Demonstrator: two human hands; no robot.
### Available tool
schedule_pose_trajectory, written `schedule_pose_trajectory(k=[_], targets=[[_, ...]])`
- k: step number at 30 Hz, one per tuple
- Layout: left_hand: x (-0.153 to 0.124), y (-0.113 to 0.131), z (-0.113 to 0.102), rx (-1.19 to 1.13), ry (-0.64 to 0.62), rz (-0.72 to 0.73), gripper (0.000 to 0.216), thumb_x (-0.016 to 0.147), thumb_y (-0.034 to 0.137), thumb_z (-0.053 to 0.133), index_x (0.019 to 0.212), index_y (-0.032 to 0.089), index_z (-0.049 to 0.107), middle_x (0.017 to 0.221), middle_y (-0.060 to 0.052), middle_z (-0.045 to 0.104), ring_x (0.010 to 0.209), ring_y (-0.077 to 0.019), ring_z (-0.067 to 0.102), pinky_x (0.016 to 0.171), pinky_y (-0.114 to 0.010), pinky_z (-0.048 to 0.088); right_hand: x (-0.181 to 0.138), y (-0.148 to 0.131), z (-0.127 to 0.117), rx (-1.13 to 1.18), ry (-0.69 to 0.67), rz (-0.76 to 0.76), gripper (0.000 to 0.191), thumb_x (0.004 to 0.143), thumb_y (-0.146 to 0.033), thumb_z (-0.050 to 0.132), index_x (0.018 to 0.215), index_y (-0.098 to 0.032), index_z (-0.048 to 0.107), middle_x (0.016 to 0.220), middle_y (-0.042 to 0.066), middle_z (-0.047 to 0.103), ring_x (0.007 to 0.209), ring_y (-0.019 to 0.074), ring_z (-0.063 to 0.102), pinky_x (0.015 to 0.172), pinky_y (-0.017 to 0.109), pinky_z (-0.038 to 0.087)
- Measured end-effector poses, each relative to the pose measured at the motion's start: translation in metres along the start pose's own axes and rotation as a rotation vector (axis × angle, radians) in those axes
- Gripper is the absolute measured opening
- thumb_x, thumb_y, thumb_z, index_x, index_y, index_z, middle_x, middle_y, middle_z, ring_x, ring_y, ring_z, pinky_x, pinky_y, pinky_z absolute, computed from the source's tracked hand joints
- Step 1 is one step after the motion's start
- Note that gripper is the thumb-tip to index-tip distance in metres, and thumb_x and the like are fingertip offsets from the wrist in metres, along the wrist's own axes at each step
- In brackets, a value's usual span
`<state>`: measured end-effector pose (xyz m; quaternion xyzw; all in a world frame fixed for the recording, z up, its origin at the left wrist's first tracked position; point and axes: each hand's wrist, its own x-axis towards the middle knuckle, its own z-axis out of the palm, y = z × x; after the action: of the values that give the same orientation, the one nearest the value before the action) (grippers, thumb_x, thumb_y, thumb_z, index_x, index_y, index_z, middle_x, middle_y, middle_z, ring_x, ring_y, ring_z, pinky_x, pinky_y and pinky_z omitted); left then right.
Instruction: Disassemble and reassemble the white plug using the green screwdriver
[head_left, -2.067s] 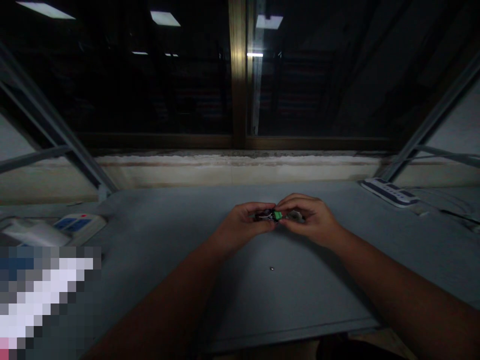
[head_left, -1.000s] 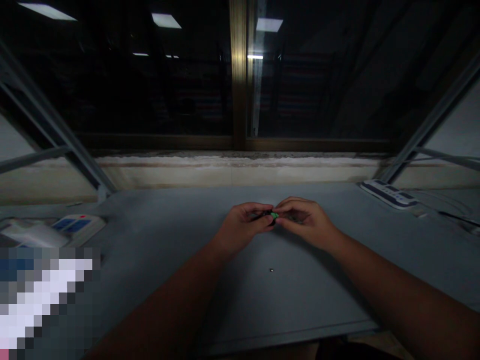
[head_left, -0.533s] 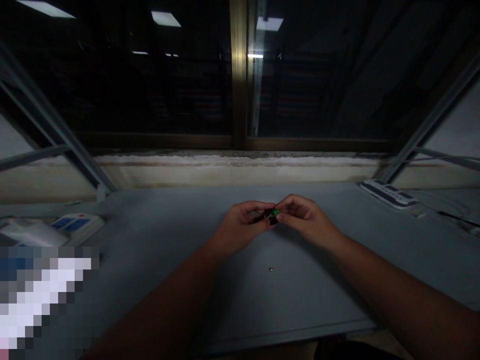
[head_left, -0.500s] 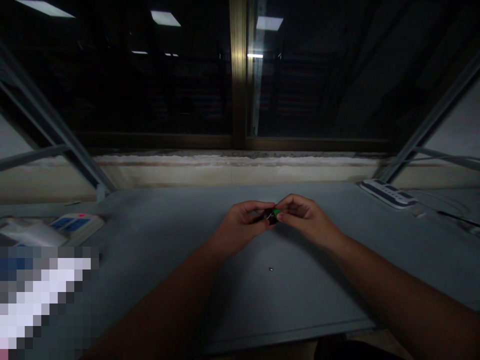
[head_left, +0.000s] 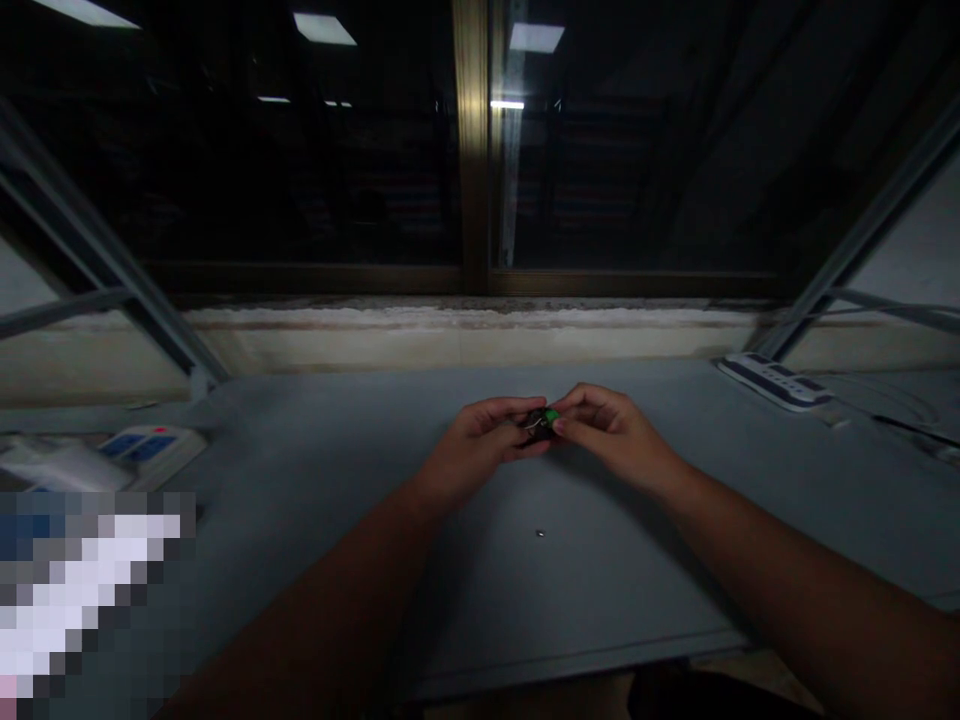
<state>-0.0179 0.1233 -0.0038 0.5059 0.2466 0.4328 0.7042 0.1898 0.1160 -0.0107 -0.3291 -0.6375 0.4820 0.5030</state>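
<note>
Above the middle of the grey table, my left hand (head_left: 484, 437) is closed around a small dark object (head_left: 537, 424) with a thin pale line, perhaps a wire, across it. My right hand (head_left: 604, 430) pinches a small green piece (head_left: 552, 415) at the right side of that dark object, between thumb and fingertips. The two hands nearly touch. Dim light and the fingers hide the exact kind of both parts. On the table below the hands lies a tiny shiny metal piece (head_left: 539, 533), too small to name.
A white and dark power strip (head_left: 774, 382) sits at the back right, with cables beside it. At the left stand another power strip (head_left: 154, 452) and a clear plastic-looking item (head_left: 64, 465). Metal frame posts (head_left: 862, 235) rise on both sides before a dark window.
My left thumb has drawn back, and more of the dark object shows between the hands. My right hand keeps its pinch. The whole view has shifted slightly.
</note>
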Motion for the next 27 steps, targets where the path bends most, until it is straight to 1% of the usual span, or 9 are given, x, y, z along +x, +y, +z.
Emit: schedule_pose_trajectory(k=[4,7,12,15,17,19,21,23,27], targets=[[-0.001,0.001,0.002,-0.029,0.036,-0.010,0.031,0.078,0.010,0.070,0.106,0.017,0.079,0.106,-0.008,0.078,0.100,-0.0207,0.074,0.094,-0.038,0.060,-0.001,-0.001,0.000,-0.037,0.005,-0.018,0.018,0.083,-0.033,0.081,0.092,-0.022,0.070,0.083,0.001,0.076,0.075,0.0150,0.070,0.071,0.030,0.058],[-0.001,0.001,0.004,-0.021,0.049,-0.012,0.028,0.076,0.012,0.073,0.104,0.016,0.077,0.101,-0.008,0.077,0.095,-0.0205,0.074,0.090,-0.038,0.060,-0.001,-0.002,0.000,-0.062,-0.002,-0.029,0.017,0.085,-0.034,0.079,0.093,-0.021,0.071,0.083,0.002,0.077,0.074,0.0152,0.071,0.071,0.030,0.058],[-0.002,0.004,0.005,0.201,0.073,0.032,0.039,0.074,0.018,0.083,0.111,0.017,0.072,0.077,0.002,0.067,0.069,-0.0134,0.070,0.068,-0.027,0.053,-0.003,-0.005,0.005,-0.089,-0.045,-0.050,0.021,0.087,-0.036,0.076,0.098,-0.020,0.071,0.085,0.004,0.078,0.076,0.0178,0.075,0.074,0.033,0.060],[-0.002,0.008,0.007,0.264,0.026,0.005,0.043,0.077,0.021,0.080,0.119,0.016,0.070,0.075,0.001,0.068,0.071,-0.0148,0.070,0.066,-0.027,0.050,-0.004,-0.004,0.008,-0.125,-0.039,-0.070,0.024,0.090,-0.038,0.074,0.105,-0.021,0.066,0.089,0.004,0.078,0.076,0.0183,0.076,0.076,0.035,0.061],[-0.002,0.011,0.007,0.279,0.016,0.007,0.038,0.080,0.023,0.077,0.116,0.015,0.073,0.077,-0.002,0.071,0.071,-0.0146,0.068,0.067,-0.027,0.049,-0.004,-0.001,0.007,-0.176,-0.004,-0.091,0.023,0.092,-0.039,0.071,0.107,-0.022,0.063,0.093,0.004,0.076,0.081,0.0181,0.075,0.078,0.035,0.060],[0.000,0.014,0.005,0.268,0.095,0.064,0.031,0.080,0.024,0.077,0.109,0.015,0.075,0.078,-0.003,0.073,0.071,-0.0137,0.066,0.068,-0.027,0.048,-0.004,-0.001,0.005,-0.258,0.041,-0.119,0.020,0.094,-0.037,0.069,0.106,-0.022,0.062,0.095,0.004,0.073,0.085,0.0169,0.072,0.078,0.033,0.057],[0.003,0.017,0.001,0.240,0.251,0.135,0.027,0.077,0.025,0.078,0.103,0.016,0.075,0.079,-0.003,0.073,0.070,-0.0128,0.065,0.067,-0.026,0.047,-0.005,-0.004,0.002,-0.361,0.036,-0.145,0.014,0.094,-0.032,0.069,0.102,-0.022,0.067,0.091,0.003,0.070,0.082,0.0149,0.067,0.074,0.030,0.051],[0.006,0.020,-0.005,0.205,0.410,0.169,0.024,0.076,0.024,0.078,0.098,0.017,0.071,0.081,-0.003,0.072,0.069,-0.0124,0.064,0.063,-0.024,0.045,-0.008,-0.012,0.001,-0.455,-0.058,-0.159,0.007,0.090,-0.026,0.072,0.095,-0.021,0.073,0.083,0.001,0.068,0.075,0.0137,0.062,0.070,0.028,0.047],[0.009,0.023,-0.016,0.167,0.588,0.185,0.022,0.073,0.019,0.076,0.091,0.018,0.064,0.082,-0.003,0.071,0.068,-0.0129,0.064,0.062,-0.024,0.044,-0.016,-0.027,0.006,-0.669,-0.550,-0.146,0.014,0.087,-0.023,0.075,0.100,-0.018,0.078,0.081,0.001,0.068,0.072,0.0131,0.062,0.066,0.026,0.045]])
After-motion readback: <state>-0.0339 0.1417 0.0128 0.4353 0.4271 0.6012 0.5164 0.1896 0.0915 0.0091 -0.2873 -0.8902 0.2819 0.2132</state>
